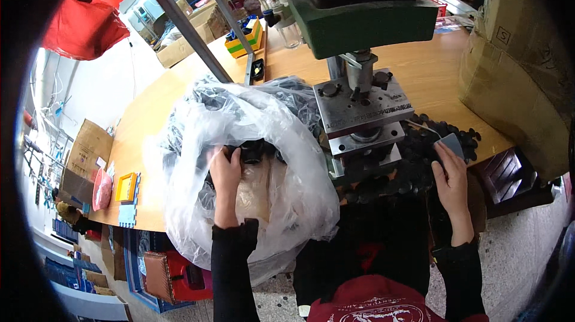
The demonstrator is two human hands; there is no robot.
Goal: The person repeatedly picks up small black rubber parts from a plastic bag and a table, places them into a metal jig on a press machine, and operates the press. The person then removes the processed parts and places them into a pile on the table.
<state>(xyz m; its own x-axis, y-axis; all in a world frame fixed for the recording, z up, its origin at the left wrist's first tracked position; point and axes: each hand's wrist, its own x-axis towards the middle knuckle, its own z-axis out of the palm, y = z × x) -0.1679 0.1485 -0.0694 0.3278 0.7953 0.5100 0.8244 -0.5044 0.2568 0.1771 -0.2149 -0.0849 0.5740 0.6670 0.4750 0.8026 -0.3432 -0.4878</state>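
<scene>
My left hand [226, 172] reaches into the mouth of a large clear plastic bag [305, 184] on the table. Its fingers are curled in beside black rounded parts [251, 151], and what they grip is hidden. My right hand [450, 181] lies over a pile of flat black discs [389, 184], thumb and fingers apart. By its fingertips are a grey flat piece [454, 145] and a thin metal rod [423, 125]. Between the hands stands a green press [365, 25], its metal die set [359, 106] above the discs.
A big cardboard box [515, 76] rises at the right. On the wooden table [144, 136] are a small yellow tray [126, 187] at the left edge and a yellow-green bin [244, 43] at the back. A metal frame post [185, 22] slants behind the bag. Red plastic [87, 25] hangs upper left.
</scene>
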